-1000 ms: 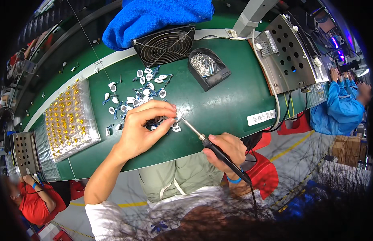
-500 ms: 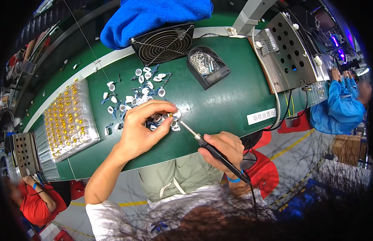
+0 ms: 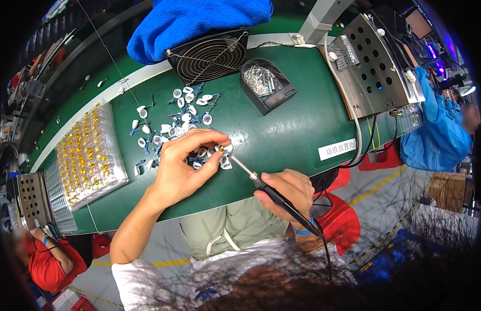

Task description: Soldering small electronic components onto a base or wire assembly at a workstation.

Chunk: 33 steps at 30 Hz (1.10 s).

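Pinched white component [image 3: 229, 148] in curved left hand [image 3: 183, 160].
Gripped soldering iron [image 3: 264, 186] in right hand [image 3: 291, 191], angled up-left toward component.

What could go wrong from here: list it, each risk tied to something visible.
The soldering iron points close to the left hand; if hot, a slip might burn bare skin.
The small white part, pinched between finger and thumb, could drop into the loose pile nearby.
The cord trails behind the right hand; a snag might jerk the iron.
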{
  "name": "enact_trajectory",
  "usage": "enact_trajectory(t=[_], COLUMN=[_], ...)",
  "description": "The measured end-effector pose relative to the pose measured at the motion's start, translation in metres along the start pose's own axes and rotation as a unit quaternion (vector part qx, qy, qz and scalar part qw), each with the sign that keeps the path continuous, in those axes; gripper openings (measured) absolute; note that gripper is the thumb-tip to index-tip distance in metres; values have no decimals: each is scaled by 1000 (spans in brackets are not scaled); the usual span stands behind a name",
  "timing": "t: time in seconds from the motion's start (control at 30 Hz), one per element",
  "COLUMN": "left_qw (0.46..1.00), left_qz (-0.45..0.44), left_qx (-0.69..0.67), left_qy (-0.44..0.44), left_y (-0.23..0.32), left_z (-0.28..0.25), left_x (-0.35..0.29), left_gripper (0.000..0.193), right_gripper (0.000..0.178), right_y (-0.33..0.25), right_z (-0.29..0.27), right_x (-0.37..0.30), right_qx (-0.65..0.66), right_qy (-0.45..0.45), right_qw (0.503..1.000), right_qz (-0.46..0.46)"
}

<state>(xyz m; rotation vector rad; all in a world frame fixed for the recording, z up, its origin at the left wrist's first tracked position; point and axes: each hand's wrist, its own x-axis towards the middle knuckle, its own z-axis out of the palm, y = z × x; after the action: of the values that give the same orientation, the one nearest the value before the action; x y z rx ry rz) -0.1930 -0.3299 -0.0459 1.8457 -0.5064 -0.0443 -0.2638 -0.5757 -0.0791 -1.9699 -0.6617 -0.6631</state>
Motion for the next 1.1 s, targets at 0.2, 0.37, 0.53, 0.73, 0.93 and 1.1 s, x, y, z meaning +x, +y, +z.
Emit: enact_trajectory(t=[0.2,0.37,0.53,0.73,0.93,1.1], left_qw=[1000,1000,1000,1000,994,969], left_qz=[9,8,3,11,67,190], left_qx=[5,8,20,13,89,154], left_qy=[1,2,-5,-2,-10,-19], left_y=[1,1,4,2,12,12], left_z=[1,2,1,1,-6,-19], left_x=[1,0,2,4,3,4], left_gripper=[30,29,28,27,24,27], right_gripper=[37,38,37,38,49,52], right_y=[0,0,-2,-8,-4,20], right_z=[-1,0,-2,-11,-11,-9], right_x=[1,0,-1,-5,24,54], right_qx=[9,10,-3,-49,-102,-217], right_qy=[0,1,-1,7,25,-53], right_qw=[1000,1000,1000,998,993,971], right_qz=[-3,-2,2,37,63,85])
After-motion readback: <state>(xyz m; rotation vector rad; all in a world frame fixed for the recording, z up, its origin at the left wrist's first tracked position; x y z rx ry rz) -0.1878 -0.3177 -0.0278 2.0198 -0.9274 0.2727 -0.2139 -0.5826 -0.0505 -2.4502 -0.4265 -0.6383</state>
